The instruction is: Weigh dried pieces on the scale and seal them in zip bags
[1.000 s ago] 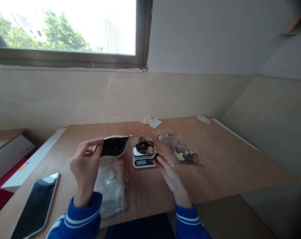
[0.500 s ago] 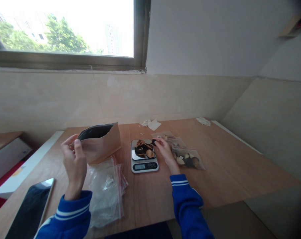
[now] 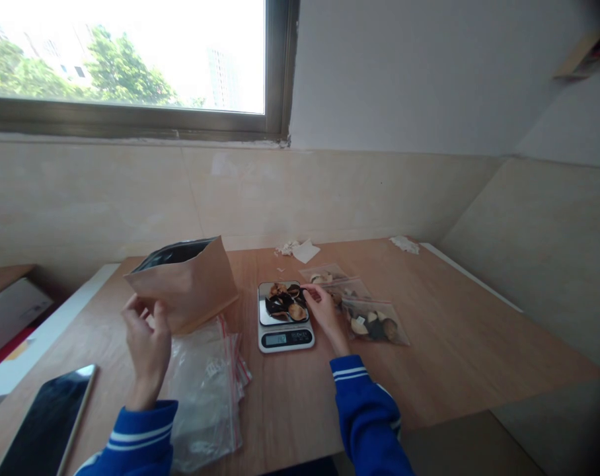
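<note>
Pieces point(image 3: 282, 305) lie curled on the mirror-topped scale point(image 3: 286, 340).

The paper bag point(image 3: 191, 284) is plain kraft brown outside and glossy grey-black inside. The dried slices point(image 3: 283, 307) mix near-black with amber and tan. The scale point(image 3: 286, 328) is white, with a silvery mirrored plate and a black panel framing a pale grey-blue display. Both the left sleeve point(image 3: 139, 437) and right sleeve point(image 3: 367, 410) are bright blue, each cuff ringed by 2 white stripes. The flat bags point(image 3: 201, 396) are clear, edged with red lines; the 3 filled bags point(image 3: 374, 320) show cream, brown and charcoal pieces. The phone point(image 3: 47, 423) has a black face and pale gold edge. The bench point(image 3: 453, 330) is warm brown, fine-grained wood.
</note>
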A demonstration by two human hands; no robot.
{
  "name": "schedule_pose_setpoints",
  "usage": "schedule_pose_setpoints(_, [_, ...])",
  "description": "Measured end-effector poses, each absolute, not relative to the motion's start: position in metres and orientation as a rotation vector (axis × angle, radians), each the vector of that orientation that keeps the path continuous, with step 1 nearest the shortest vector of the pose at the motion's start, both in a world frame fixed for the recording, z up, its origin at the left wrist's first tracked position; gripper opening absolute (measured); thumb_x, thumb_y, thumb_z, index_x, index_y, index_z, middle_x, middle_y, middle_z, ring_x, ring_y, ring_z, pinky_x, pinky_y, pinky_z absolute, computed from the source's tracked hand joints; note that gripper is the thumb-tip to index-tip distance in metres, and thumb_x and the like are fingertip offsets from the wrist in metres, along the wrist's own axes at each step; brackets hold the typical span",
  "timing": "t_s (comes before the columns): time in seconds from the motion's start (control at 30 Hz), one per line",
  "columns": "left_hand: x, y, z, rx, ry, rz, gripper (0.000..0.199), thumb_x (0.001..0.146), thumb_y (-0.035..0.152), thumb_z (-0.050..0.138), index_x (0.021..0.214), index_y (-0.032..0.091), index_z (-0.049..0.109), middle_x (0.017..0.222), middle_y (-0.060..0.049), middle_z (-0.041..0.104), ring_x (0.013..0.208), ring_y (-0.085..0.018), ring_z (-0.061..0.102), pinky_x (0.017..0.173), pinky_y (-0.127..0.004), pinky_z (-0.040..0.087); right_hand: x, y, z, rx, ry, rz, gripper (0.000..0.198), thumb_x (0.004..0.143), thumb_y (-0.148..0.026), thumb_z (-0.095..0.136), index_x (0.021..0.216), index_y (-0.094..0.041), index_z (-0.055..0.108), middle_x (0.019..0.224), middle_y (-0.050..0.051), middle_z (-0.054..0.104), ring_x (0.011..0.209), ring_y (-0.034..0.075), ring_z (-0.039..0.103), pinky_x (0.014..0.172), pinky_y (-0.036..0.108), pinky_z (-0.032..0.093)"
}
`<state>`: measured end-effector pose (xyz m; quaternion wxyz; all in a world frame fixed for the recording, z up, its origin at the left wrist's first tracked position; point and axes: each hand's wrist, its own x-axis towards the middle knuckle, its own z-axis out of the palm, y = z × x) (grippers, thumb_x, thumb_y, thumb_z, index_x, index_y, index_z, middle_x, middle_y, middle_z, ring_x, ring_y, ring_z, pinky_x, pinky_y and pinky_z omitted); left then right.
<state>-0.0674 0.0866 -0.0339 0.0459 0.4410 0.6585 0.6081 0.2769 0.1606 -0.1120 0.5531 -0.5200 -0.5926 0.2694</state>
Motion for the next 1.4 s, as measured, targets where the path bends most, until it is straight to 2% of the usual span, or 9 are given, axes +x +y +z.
schedule_pose_setpoints(0.27, [-0.071, 0.087, -0.081, 1.319, 2.092, 1.772, 0.06, 0.081, 0.047, 0.053, 0.131, 0.014, 0.042, 0.127, -0.018, 0.048, 0.11, -0.03, 0.056, 0.088, -0.047, 0.049, 0.279, 0.159, -0.123, -1.32, -1.447, 0.382, 0.02, 0.081, -0.035, 0.057, 0.09, -0.021, 0.068, 0.092, 0.006, 0.066, 0.088, 0.022, 0.06, 0.081, 0.036, 0.048])
schedule_pose_setpoints(0.47, [-0.077, 0.087, -0.091, 1.303, 2.088, 1.757, 0.063, 0.077, 0.046, 0.055, 0.128, 0.011, 0.04, 0.127, -0.02, 0.048, 0.117, -0.031, 0.053, 0.095, -0.051, 0.047, 0.277, 0.159, -0.13, -1.3, -1.3, 0.494, 0.024, 0.085, -0.038, 0.053, 0.1, -0.022, 0.062, 0.094, 0.006, 0.069, 0.084, 0.021, 0.063, 0.076, 0.034, 0.05])
schedule_pose_setpoints(0.63, [-0.072, 0.067, -0.074, 1.329, 2.048, 1.535, 0.05, 0.076, 0.051, 0.051, 0.109, 0.013, 0.052, 0.106, -0.013, 0.056, 0.096, -0.028, 0.061, 0.081, -0.048, 0.053, 0.283, 0.155, -0.131, -1.29, -1.216, 0.451, 0.024, 0.087, -0.037, 0.047, 0.096, -0.019, 0.062, 0.099, 0.01, 0.069, 0.087, 0.023, 0.065, 0.078, 0.036, 0.05])
schedule_pose_setpoints(0.77, [-0.055, 0.039, -0.057, 1.4, 2.197, 1.443, 0.044, 0.078, 0.053, 0.047, 0.099, 0.016, 0.056, 0.096, -0.01, 0.056, 0.079, -0.024, 0.06, 0.073, -0.044, 0.052, 0.283, 0.152, -0.128, -1.309, -1.257, 0.33, 0.021, 0.084, -0.027, 0.045, 0.092, -0.019, 0.062, 0.096, 0.01, 0.069, 0.091, 0.023, 0.063, 0.083, 0.038, 0.049])
schedule_pose_setpoints(0.93, [-0.033, 0.02, -0.064, 1.596, 1.856, 1.05, 0.044, 0.082, 0.06, 0.04, 0.091, 0.019, 0.055, 0.075, -0.004, 0.061, 0.067, -0.021, 0.06, 0.065, -0.036, 0.048, 0.283, 0.151, -0.126, -1.332, -1.261, 0.177, 0.021, 0.08, -0.021, 0.045, 0.092, -0.018, 0.062, 0.095, 0.011, 0.067, 0.09, 0.023, 0.061, 0.086, 0.039, 0.048])
schedule_pose_setpoints(1.1, [-0.013, 0.011, -0.087, 1.941, 1.899, 0.489, 0.039, 0.085, 0.055, 0.042, 0.073, 0.02, 0.054, 0.073, -0.008, 0.061, 0.072, -0.025, 0.059, 0.07, -0.038, 0.043, 0.284, 0.147, -0.124, -1.369, -1.232, 0.247, 0.023, 0.084, -0.026, 0.045, 0.096, -0.018, 0.062, 0.098, 0.012, 0.068, 0.077, 0.021, 0.063, 0.071, 0.035, 0.052])
schedule_pose_setpoints(1.27, [-0.003, 0.005, -0.095, 2.116, 2.024, 0.258, 0.032, 0.084, 0.045, 0.047, 0.079, 0.017, 0.059, 0.087, -0.012, 0.062, 0.086, -0.028, 0.059, 0.078, -0.038, 0.041, 0.282, 0.143, -0.123, -1.372, -1.157, 0.38, 0.029, 0.085, -0.032, 0.045, 0.101, -0.015, 0.061, 0.104, 0.014, 0.068, 0.046, 0.013, 0.054, 0.042, 0.027, 0.044])
schedule_pose_setpoints(1.33, [-0.003, 0.004, -0.093, 2.11, 1.996, 0.217, 0.03, 0.087, 0.04, 0.043, 0.082, 0.016, 0.06, 0.09, -0.012, 0.062, 0.088, -0.028, 0.059, 0.079, -0.038, 0.04, 0.281, 0.142, -0.121, -1.385, -1.169, 0.37, 0.029, 0.087, -0.033, 0.044, 0.102, -0.016, 0.062, 0.102, 0.014, 0.068, 0.042, 0.011, 0.052, 0.042, 0.026, 0.043])
schedule_pose_setpoints(1.4, [-0.003, 0.005, -0.089, 2.094, 1.939, 0.216, 0.029, 0.089, 0.035, 0.038, 0.082, 0.017, 0.06, 0.09, -0.011, 0.063, 0.088, -0.027, 0.059, 0.078, -0.038, 0.039, 0.281, 0.14, -0.118, -1.393, -1.202, 0.3, 0.028, 0.088, -0.033, 0.043, 0.101, -0.017, 0.062, 0.1, 0.013, 0.069, 0.055, 0.016, 0.059, 0.053, 0.029, 0.048])
